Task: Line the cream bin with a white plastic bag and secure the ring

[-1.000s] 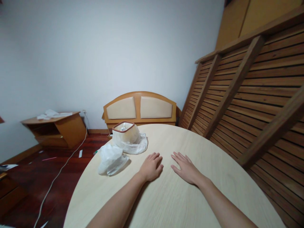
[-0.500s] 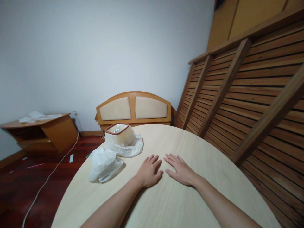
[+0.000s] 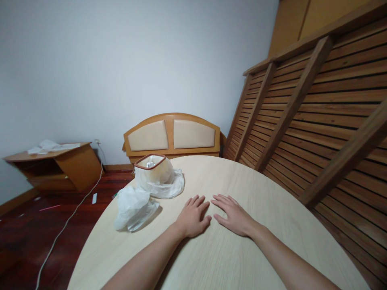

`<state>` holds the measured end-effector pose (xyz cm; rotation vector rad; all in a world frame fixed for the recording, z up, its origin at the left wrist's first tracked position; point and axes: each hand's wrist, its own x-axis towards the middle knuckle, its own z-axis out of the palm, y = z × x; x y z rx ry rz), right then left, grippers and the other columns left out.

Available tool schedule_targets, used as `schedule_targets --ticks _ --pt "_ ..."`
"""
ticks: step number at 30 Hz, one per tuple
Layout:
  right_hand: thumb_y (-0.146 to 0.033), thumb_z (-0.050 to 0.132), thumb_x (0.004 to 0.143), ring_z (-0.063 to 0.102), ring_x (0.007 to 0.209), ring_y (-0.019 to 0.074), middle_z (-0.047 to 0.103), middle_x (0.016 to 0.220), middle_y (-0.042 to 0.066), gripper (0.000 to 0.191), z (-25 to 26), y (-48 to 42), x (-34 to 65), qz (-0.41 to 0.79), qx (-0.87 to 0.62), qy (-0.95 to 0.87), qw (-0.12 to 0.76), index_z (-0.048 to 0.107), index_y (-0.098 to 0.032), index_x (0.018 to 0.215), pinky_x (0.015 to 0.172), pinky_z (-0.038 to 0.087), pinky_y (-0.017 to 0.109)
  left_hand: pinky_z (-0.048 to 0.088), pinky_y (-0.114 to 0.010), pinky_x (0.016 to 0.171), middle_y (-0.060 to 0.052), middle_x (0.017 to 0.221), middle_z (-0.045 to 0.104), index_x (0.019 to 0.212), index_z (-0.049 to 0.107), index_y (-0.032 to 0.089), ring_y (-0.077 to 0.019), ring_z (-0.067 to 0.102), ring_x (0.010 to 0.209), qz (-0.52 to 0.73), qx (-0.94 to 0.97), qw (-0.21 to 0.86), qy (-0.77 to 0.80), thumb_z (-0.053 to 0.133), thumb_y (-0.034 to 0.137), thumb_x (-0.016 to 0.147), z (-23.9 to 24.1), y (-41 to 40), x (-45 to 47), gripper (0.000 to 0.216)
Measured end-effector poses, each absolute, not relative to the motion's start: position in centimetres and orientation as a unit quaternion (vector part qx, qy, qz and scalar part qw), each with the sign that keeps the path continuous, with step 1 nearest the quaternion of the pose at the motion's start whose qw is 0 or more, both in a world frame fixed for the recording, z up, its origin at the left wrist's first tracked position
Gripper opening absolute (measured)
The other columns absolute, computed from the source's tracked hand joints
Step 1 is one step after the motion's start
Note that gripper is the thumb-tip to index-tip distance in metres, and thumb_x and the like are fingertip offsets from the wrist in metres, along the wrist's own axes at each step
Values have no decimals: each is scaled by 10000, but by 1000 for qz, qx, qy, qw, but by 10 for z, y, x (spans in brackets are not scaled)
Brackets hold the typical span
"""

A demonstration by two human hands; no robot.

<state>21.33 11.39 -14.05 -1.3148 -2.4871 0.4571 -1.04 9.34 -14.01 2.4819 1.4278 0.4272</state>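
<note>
My left hand rests palm down on the round wooden table, fingers stretched out and holding nothing. Close beside it lies my right hand, also flat and open on the tabletop; a small gap parts the two. Left of my left hand is a crumpled white plastic bag. Behind that stands a bin-like container with a brown rounded-square rim, wrapped in a thin white bag. Something silvery shows inside it, too unclear to name.
A headboard with two cream pads stands beyond the table. Slatted wooden panels lean along the right. To the left, a low cabinet carries white plastic, and a white cable runs over the dark red floor.
The camera view has shifted slightly, so the scene sits a little differently in the frame. Both hands stay flat on the table, and the bag and container have not moved.
</note>
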Motion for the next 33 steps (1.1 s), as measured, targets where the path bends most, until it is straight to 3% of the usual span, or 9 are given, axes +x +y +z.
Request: schedule_targets --ticks 33 --pt "-510 507 954 315 1513 255 421 1603 71 589 -139 110 213 163 -442 -871 138 523 -239 1477 1255 171 490 253 -546 1236 -134 1607 395 1484 483 208 -355 320 1505 144 855 120 483 495 448 966 -140 88 -11 571"
